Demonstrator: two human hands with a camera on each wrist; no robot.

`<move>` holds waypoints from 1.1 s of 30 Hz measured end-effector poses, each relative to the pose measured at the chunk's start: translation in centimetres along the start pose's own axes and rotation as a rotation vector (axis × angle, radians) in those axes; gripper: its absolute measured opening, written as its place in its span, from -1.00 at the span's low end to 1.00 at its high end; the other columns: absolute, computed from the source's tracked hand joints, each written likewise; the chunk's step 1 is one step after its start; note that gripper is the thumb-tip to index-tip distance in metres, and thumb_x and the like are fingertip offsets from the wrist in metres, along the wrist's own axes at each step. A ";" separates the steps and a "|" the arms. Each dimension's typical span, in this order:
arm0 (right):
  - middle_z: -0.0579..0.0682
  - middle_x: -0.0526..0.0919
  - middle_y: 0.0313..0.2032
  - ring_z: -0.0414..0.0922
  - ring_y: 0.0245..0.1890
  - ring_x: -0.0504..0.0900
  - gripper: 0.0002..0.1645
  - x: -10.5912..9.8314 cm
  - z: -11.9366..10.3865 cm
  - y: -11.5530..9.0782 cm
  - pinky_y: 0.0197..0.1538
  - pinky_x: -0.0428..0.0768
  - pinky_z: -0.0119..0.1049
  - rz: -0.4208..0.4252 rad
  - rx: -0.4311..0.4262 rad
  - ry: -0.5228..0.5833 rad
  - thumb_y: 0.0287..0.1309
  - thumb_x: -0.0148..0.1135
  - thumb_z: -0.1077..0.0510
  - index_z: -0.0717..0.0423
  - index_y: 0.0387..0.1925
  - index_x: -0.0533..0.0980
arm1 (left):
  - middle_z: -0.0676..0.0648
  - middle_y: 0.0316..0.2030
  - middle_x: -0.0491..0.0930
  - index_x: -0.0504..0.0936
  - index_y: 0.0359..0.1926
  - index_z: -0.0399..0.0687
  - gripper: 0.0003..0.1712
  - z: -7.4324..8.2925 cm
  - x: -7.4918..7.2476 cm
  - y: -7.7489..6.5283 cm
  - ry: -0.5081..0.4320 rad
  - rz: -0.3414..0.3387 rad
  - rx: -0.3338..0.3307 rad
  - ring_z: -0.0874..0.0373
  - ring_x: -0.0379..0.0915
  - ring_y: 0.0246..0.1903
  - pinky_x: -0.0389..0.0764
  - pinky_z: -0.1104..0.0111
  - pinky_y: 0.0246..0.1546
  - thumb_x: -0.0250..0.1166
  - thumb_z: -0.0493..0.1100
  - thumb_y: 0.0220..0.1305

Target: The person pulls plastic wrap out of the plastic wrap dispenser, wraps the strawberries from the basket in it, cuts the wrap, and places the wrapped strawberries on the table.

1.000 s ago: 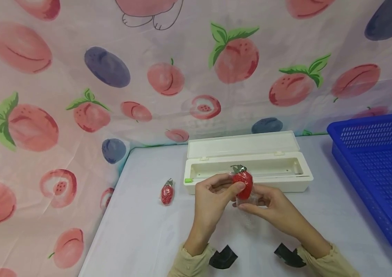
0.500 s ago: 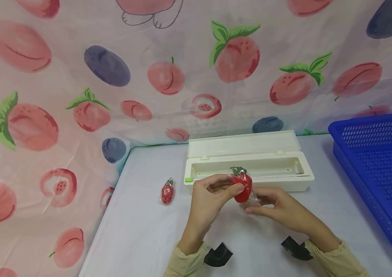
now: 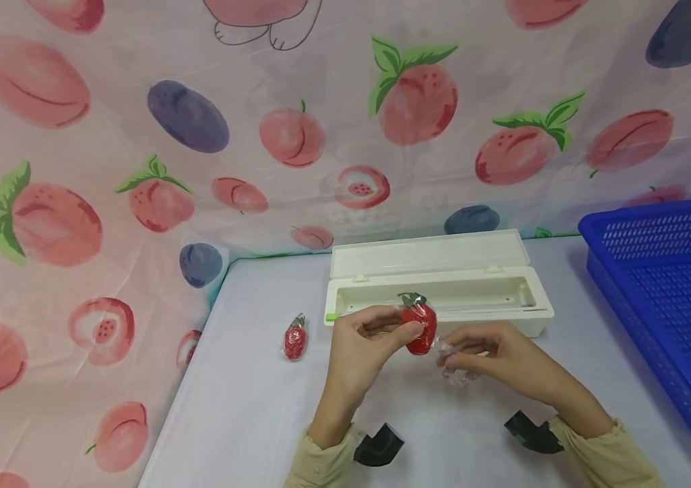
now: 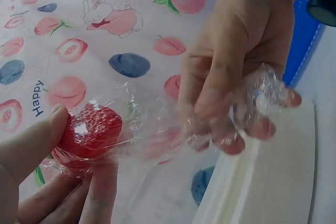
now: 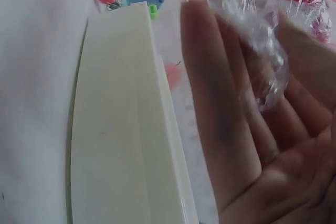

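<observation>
My left hand (image 3: pixel 364 349) holds a red strawberry (image 3: pixel 421 332) with a green leafy top, thumb on its front and fingers behind. Clear plastic wrap (image 4: pixel 152 124) covers the fruit and stretches from it toward the other hand. In the head view my right hand (image 3: pixel 498 356) pinches the loose, crumpled end of the wrap (image 3: pixel 458 369), to the right of the strawberry. Both hands are raised in front of a long white box (image 3: pixel 437 315) whose lid stands open. A second wrapped strawberry (image 3: pixel 295 339) lies on the table, left of the box.
A blue perforated basket (image 3: pixel 644 339) stands at the right. The box carries a small green slider (image 3: pixel 332 316) on its front left edge. Behind the white table (image 3: pixel 242 407) hangs a fruit-print cloth (image 3: pixel 321 149).
My right hand has drawn away to the right, pulling the film out from the strawberry. My left hand has shifted slightly left with the fruit.
</observation>
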State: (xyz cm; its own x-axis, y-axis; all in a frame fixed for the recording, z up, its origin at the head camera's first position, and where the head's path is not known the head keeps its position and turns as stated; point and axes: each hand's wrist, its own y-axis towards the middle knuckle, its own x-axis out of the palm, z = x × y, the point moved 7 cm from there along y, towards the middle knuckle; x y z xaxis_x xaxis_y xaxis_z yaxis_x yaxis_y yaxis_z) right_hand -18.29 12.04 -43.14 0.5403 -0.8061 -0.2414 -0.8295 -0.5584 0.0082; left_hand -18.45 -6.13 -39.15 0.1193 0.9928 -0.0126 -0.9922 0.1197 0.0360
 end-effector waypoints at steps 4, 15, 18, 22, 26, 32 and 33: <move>0.14 0.75 -0.13 -0.19 -0.27 0.74 -0.71 -0.6 0.2 0.2 -0.30 0.73 -0.26 0.102 0.005 -0.059 0.29 0.27 0.23 0.29 -0.01 0.63 | -0.16 -0.23 0.76 0.74 -0.13 -0.23 -0.67 -0.1 0.7 -0.1 -0.023 -0.047 -0.006 0.06 0.72 -0.23 0.72 0.28 -0.16 0.53 -0.21 0.07; 0.20 0.72 -0.06 -0.16 -0.20 0.75 -0.61 -1.3 0.9 -0.1 -0.16 0.72 -0.31 0.245 0.138 0.038 0.23 0.34 0.19 0.35 0.02 0.60 | -0.10 -0.28 0.75 0.75 -0.16 -0.20 -0.69 -1.1 2.1 -0.1 0.030 -0.077 -0.022 0.16 0.72 -0.31 0.73 0.32 -0.24 0.55 -0.21 0.04; 0.19 0.70 0.00 -0.16 -0.10 0.74 -0.54 -1.4 0.9 -0.1 -0.08 0.70 -0.30 0.223 0.137 0.104 0.26 0.33 0.13 0.35 0.08 0.57 | -0.08 -0.28 0.75 0.75 -0.16 -0.20 -0.68 -1.3 2.3 0.0 0.042 -0.074 -0.019 0.18 0.71 -0.32 0.73 0.33 -0.25 0.56 -0.22 0.02; 0.15 0.67 0.07 -0.16 -0.01 0.71 -0.49 -1.0 0.7 -0.1 0.01 0.67 -0.31 0.191 0.131 0.185 0.30 0.29 0.08 0.34 0.15 0.52 | -0.07 -0.28 0.75 0.75 -0.16 -0.18 -0.68 -1.6 2.3 0.0 0.044 -0.068 -0.023 0.18 0.71 -0.32 0.73 0.34 -0.25 0.56 -0.22 0.03; 0.18 0.61 0.15 -0.17 0.05 0.68 -0.42 -0.6 0.6 0.0 0.06 0.63 -0.37 0.164 0.148 0.240 0.35 0.23 0.05 0.35 0.24 0.43 | -0.08 -0.28 0.75 0.76 -0.16 -0.19 -0.68 -1.7 2.4 0.0 0.047 -0.060 -0.033 0.18 0.71 -0.32 0.72 0.35 -0.25 0.56 -0.20 0.03; 0.12 0.66 0.02 -0.21 -0.05 0.67 -0.54 -1.1 0.4 -0.3 -0.03 0.65 -0.34 0.280 0.123 0.132 0.32 0.27 0.08 0.30 0.12 0.52 | -0.08 -0.27 0.75 0.77 -0.19 -0.16 -0.70 -1.6 2.2 0.0 0.064 -0.038 -0.029 0.17 0.71 -0.30 0.72 0.37 -0.23 0.56 -0.17 0.03; 0.10 0.68 -0.03 -0.21 -0.09 0.68 -0.57 -1.3 0.3 -0.4 -0.07 0.67 -0.31 0.311 0.120 0.106 0.30 0.29 0.09 0.30 0.07 0.54 | -0.07 -0.26 0.74 0.77 -0.19 -0.15 -0.71 -1.6 2.2 0.0 0.069 -0.035 -0.025 0.17 0.70 -0.29 0.72 0.37 -0.23 0.56 -0.17 0.03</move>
State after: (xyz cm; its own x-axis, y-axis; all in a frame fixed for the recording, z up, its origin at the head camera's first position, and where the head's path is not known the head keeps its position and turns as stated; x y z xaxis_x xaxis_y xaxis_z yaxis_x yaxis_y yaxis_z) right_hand -18.72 13.33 -43.13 0.2657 -0.9534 -0.1429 -0.9640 -0.2611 -0.0505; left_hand -18.24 -3.95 -40.76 0.1523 0.9849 -0.0824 -0.9881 0.1536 0.0092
